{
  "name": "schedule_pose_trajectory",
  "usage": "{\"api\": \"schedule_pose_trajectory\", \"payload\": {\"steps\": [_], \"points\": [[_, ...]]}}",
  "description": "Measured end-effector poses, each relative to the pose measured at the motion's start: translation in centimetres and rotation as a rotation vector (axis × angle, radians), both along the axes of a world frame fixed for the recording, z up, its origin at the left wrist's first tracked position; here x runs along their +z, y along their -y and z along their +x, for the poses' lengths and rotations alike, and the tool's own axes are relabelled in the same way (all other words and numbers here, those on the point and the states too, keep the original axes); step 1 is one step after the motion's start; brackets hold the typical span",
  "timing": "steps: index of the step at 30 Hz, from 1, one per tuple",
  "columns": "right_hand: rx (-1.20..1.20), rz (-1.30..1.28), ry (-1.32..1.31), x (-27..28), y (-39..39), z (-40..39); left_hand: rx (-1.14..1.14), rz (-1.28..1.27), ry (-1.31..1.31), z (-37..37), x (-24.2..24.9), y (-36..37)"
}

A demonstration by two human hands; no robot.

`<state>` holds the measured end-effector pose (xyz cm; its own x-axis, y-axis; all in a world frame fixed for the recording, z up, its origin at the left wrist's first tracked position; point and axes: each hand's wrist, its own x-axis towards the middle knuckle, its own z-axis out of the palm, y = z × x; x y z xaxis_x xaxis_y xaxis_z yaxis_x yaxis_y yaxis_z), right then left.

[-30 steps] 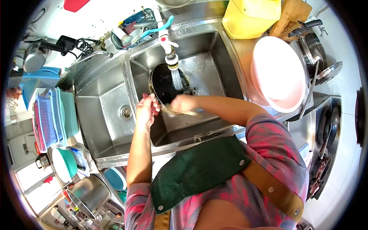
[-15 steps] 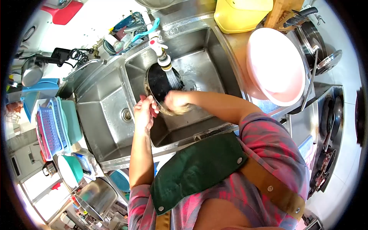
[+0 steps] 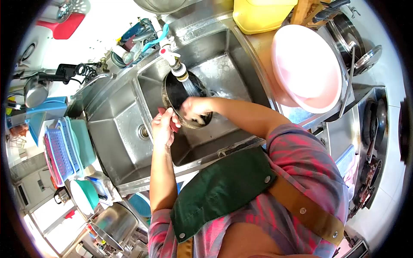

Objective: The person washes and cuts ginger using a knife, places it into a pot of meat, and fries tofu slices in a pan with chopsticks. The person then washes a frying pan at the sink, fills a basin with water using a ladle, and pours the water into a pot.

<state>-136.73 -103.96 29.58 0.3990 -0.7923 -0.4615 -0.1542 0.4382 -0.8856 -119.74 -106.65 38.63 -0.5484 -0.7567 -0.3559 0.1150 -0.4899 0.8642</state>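
A dark round pan sits tilted in the right-hand sink basin, below the white tap. Water runs from the spout into it. My left hand is closed at the pan's near left edge, with a bit of red, perhaps its handle, showing by the fingers. Inside the pan, near its lower side, is my right hand, fingers curled down toward the surface. What those fingers hold, if anything, is hidden.
The left basin has a drain. A pink tub and a yellow container stand on the right counter. At left are plastic baskets; pans sit far right.
My right hand has shifted slightly left and up inside the pan and looks less blurred. My left hand stays at the pan's edge. The whole view has tilted a little.
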Motion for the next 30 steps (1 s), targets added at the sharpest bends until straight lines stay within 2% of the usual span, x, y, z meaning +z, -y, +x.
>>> {"api": "schedule_pose_trajectory", "payload": {"steps": [2,3,4,5,6,8,9,11,13,15,17,18,21,23,24,25,26,27,30], "points": [[0.489,-0.408,-0.532,-5.0,-1.2,0.5,-0.003,0.001,0.01,-0.1,0.2,-0.5],[0.53,-0.185,-0.741,-5.0,-1.8,0.1,0.003,0.0,0.018,0.1,0.3,-0.9],[0.279,-0.254,-0.897,-4.8,-3.0,-0.4,0.006,0.016,-0.008,0.1,0.8,-1.4],[0.244,-0.298,-0.924,-5.8,-3.0,-2.0,0.001,0.046,0.003,0.3,0.8,-1.8],[-0.182,-0.039,-0.748,-6.7,-2.5,-3.0,-0.042,0.028,0.044,0.5,0.9,-2.3],[-0.794,-0.1,-0.599,-9.5,0.1,-4.8,-0.094,0.011,0.079,0.6,1.1,-3.1],[-1.107,-0.243,-0.345,-10.9,2.0,-4.5,-0.092,0.016,0.076,0.7,1.0,-3.1],[-0.82,-0.109,0.186,-5.7,2.5,-3.7,-0.087,0.024,0.059,0.6,0.5,-2.8],[-0.564,-0.121,0.356,-3.4,1.5,-0.6,-0.084,0.043,0.017,0.2,0.1,-3.0],[-0.169,-0.009,0.169,-3.2,-1.1,0.1,-0.012,0.047,-0.003,0.3,-0.8,-3.0],[0.282,-0.35,-0.157,-3.5,-3.7,0.5,0.048,0.059,-0.013,0.9,-1.2,-3.4],[0.411,-0.433,-0.397,-6.0,-4.2,0.1,0.041,0.034,-0.017,1.2,-1.4,-3.6],[-0.038,-0.146,-0.877,-5.3,-5.4,-1.5,0.024,0.046,-0.028,2.0,-0.7,-4.0],[-0.679,0.0,-0.666,-5.6,-3.5,-2.3,0.013,0.092,0.029,2.3,-0.4,-4.6],[-0.744,-0.067,-0.579,-13.1,-0.5,-3.7,-0.004,0.097,0.049,2.2,-0.5,-4.8],[-1.013,-0.27,-0.247,-15.7,2.2,-3.4,-0.022,0.101,0.07,2.2,-0.6,-5.1],[-1.088,-0.097,0.226,-10.1,3.2,-2.1,-0.056,0.092,0.071,1.9,-0.6,-4.9],[-1.047,-0.085,0.426,-6.1,3.0,-0.9,-0.064,0.103,0.123,1.7,-1.0,-4.6],[-0.493,0.062,0.613,-1.8,0.7,1.2,0.004,0.151,0.052,1.2,-2.4,-3.1]]}}
